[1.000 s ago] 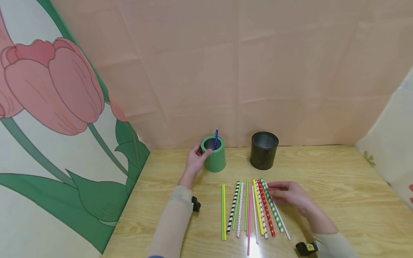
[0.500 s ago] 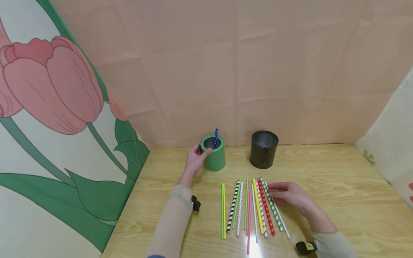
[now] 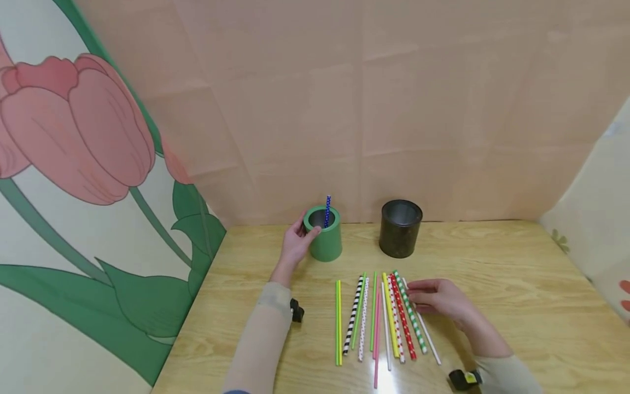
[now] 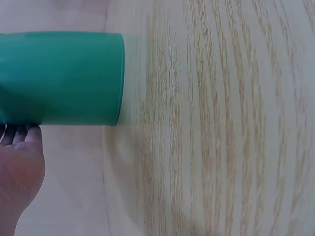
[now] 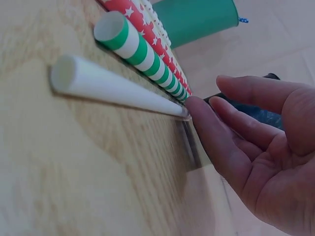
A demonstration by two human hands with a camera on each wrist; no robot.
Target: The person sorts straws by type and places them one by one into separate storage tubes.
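Observation:
At the back of the table my left hand grips a green cup, its thumb at the rim and its fingers around the far side, mostly hidden. A blue dotted straw leans upright inside that cup. My right hand is low over the table at the right end of the row of straws. Its fingertips are right at the far end of a plain white straw, thumb and fingers apart with nothing between them. Beside this lies a green-and-white striped straw. In the left wrist view the green cup appears sideways.
A black cup stands at the back, right of the green one. Several straws lie side by side in front, among them a red patterned straw, a yellow straw and a black-striped straw. A pinkish cloth hangs behind the table.

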